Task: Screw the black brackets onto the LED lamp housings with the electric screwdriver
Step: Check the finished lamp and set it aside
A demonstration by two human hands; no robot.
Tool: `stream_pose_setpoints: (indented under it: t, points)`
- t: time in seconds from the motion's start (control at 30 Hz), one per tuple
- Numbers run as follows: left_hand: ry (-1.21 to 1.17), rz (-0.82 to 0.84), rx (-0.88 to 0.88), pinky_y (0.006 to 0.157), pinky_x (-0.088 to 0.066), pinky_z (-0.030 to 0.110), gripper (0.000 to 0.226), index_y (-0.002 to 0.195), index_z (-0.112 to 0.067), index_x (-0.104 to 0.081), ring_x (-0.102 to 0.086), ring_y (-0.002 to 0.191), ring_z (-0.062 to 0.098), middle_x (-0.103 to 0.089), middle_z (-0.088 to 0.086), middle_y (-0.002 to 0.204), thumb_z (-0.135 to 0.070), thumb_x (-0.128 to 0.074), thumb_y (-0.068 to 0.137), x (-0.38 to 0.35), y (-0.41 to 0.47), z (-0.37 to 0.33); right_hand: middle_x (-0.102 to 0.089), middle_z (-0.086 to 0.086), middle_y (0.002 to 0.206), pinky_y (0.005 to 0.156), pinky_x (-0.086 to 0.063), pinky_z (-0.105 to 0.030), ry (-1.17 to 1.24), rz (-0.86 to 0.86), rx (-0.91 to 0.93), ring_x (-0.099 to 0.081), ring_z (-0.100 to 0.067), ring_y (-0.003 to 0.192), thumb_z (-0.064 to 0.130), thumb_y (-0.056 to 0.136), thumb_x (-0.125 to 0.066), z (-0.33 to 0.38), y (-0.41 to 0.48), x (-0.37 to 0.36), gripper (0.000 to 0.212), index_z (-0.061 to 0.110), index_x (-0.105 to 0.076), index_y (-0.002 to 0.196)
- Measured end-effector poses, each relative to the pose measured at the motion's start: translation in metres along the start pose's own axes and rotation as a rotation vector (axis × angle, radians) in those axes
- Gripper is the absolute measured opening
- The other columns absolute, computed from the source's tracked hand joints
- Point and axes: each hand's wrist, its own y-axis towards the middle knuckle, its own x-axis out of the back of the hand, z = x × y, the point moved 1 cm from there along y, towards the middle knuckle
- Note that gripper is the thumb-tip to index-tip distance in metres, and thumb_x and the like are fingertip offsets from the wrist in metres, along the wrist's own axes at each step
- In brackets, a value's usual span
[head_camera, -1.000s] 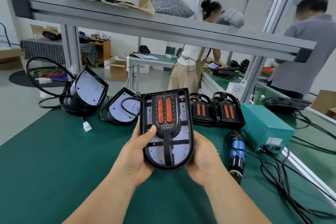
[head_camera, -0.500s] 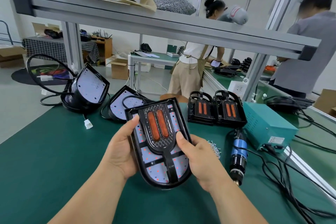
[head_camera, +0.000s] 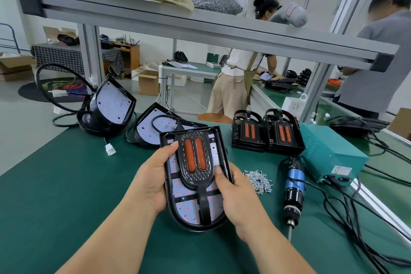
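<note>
- At lower centre of the frame, the fingers of both hands clasp the black D-shaped LED lamp housing by its long edges. The left hand has its thumb on the upper left corner. The right hand presses its thumb on the black bracket with two orange strips, which sits in the housing.
- A second ago the housing was held up and nearly upright. Now it sits lower in the frame and tilted back, its rounded end close to the green table. Whether it touches, I cannot tell.
- That suggests the bracket is seated and the piece is being laid down for screwing; one hand would have to let go to fetch a screw and the tool.
- Just right of the right hand lies a small heap of silver screws. Beyond it, the blue-and-black electric screwdriver lies on the table with no hand on it, beside a teal metal power box.
- The box carries a white label, but its print is too small to read. No brand is legible anywhere.
</note>
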Motion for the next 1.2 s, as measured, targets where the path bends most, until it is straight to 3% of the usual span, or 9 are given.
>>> stream_pose_setpoints:
  t: [0.1,0.23,0.5,0.57,0.67,0.77,0.93,1.03,1.2]
  points:
    - [0.009,-0.006,-0.082,0.083,-0.060,0.050,0.057,0.130,-0.010,-0.062,-0.071,0.097,0.032,-0.071,0.017,0.117,-0.035,-0.066,0.078,-0.004,-0.001,0.002,-0.075,0.015,0.104,0.094,-0.051,-0.028,0.042,-0.065,0.009,-0.069,-0.007,0.101,0.021,0.104,-0.050,-0.001,0.001,-0.002,0.024,0.030,-0.072,0.106]
    - [0.023,0.094,-0.001,0.096,-0.054,0.051,0.059,0.137,-0.009,-0.057,-0.061,0.121,0.037,-0.064,0.019,0.131,-0.041,-0.056,0.087,-0.006,-0.004,0.011,-0.075,0.018,0.099,0.074,-0.047,-0.007,0.087,-0.168,0.006,-0.068,0.002,0.092,0.021,0.104,-0.051,0.000,0.005,0.001,0.022,0.027,-0.072,0.110]
    - [-0.003,0.182,-0.063,0.081,-0.061,0.043,0.043,0.128,-0.011,-0.064,-0.072,0.098,0.029,-0.070,0.017,0.120,-0.017,-0.054,0.086,-0.003,-0.002,0.017,-0.073,0.027,0.093,0.066,-0.042,0.000,0.082,-0.196,0.004,-0.064,0.012,0.083,0.023,0.103,-0.052,0.001,0.003,0.005,0.021,0.031,-0.071,0.107]
    - [-0.001,0.166,-0.077,0.082,-0.061,0.044,0.044,0.128,-0.012,-0.064,-0.072,0.099,0.030,-0.070,0.017,0.121,-0.017,-0.055,0.085,-0.003,-0.001,0.016,-0.075,0.022,0.094,0.068,-0.045,-0.004,0.113,-0.164,-0.019,-0.068,0.007,0.086,0.022,0.102,-0.054,0.003,0.003,0.006,0.021,0.032,-0.072,0.102]
    - [0.008,0.152,-0.099,0.090,-0.057,0.049,0.047,0.129,-0.013,-0.064,-0.068,0.110,0.035,-0.067,0.018,0.125,-0.015,-0.056,0.083,-0.001,0.000,0.015,-0.076,0.007,0.108,0.091,-0.052,-0.029,0.251,-0.093,-0.097,-0.070,-0.011,0.104,0.023,0.101,-0.054,0.008,0.003,0.007,0.022,0.026,-0.075,0.107]
    - [0.013,0.135,-0.109,0.095,-0.052,0.052,0.049,0.131,-0.014,-0.063,-0.061,0.120,0.038,-0.066,0.018,0.127,-0.015,-0.055,0.082,0.000,0.001,0.013,-0.073,0.000,0.119,0.109,-0.043,-0.045,0.337,-0.039,-0.146,-0.066,-0.020,0.116,0.040,0.104,-0.043,0.012,0.003,0.006,0.039,0.017,-0.072,0.119]
    - [0.041,0.218,-0.067,0.094,-0.056,0.046,0.045,0.133,-0.023,-0.062,-0.066,0.115,0.028,-0.066,0.011,0.130,-0.020,-0.054,0.089,-0.006,-0.003,0.016,-0.078,0.000,0.100,0.103,-0.050,-0.045,0.326,-0.204,-0.135,-0.072,-0.019,0.099,0.035,0.106,-0.042,0.013,0.000,0.005,0.041,0.015,-0.076,0.097]
    - [0.043,0.280,0.010,0.108,-0.043,0.049,0.048,0.141,-0.025,-0.054,-0.058,0.127,0.027,-0.061,0.007,0.138,-0.029,-0.048,0.094,-0.009,-0.007,0.018,-0.078,0.003,0.094,0.101,-0.051,-0.045,0.344,-0.266,-0.107,-0.073,-0.017,0.093,0.037,0.105,-0.045,0.016,0.000,0.010,0.042,0.029,-0.079,0.083]
    - [0.047,0.334,0.029,0.103,-0.049,0.040,0.043,0.131,-0.019,-0.065,-0.064,0.118,0.025,-0.064,0.011,0.134,-0.015,-0.047,0.092,-0.011,-0.010,0.019,-0.078,0.002,0.093,0.101,-0.051,-0.048,0.414,-0.331,-0.091,-0.072,-0.018,0.090,0.035,0.105,-0.045,0.016,0.002,0.014,0.043,0.035,-0.078,0.079]
